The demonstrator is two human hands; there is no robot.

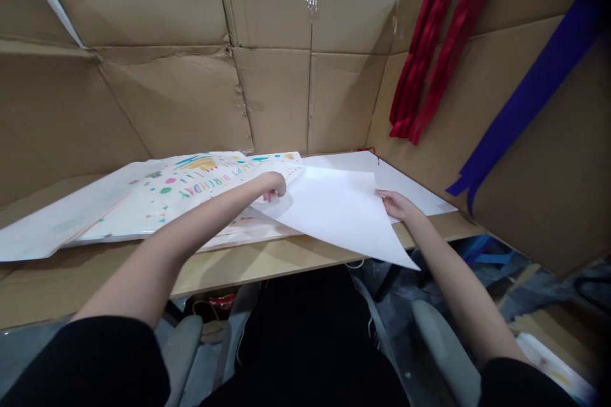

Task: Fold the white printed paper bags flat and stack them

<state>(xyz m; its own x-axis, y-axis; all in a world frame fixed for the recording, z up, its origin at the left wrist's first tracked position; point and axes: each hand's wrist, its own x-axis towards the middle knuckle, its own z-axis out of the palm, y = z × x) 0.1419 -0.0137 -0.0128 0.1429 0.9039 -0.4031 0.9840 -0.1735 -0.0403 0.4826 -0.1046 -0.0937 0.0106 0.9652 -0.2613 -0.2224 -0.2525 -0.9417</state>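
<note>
A large blank white sheet of paper (338, 210) lies partly over the table, its near right corner sticking out past the front edge. My right hand (398, 205) pinches the sheet's right side between thumb and fingers. Near the sheet's left side is my left hand (275, 186), its fingers curled downward; whatever they grip, if anything, is hidden. Under and left of that hand spreads a stack of printed white sheets (162, 203) with coloured "HAPPY BIRTHDAY" lettering and confetti shapes. Another white sheet (410, 184) lies flat beneath and behind my right hand.
Cardboard walls (176, 102) enclose the wooden table (229, 270) at the back and right. Red ribbons (443, 63) and a blue-purple ribbon (529, 95) hang on the right wall. Chair armrests (446, 346) flank my lap, and assorted items lie on the floor.
</note>
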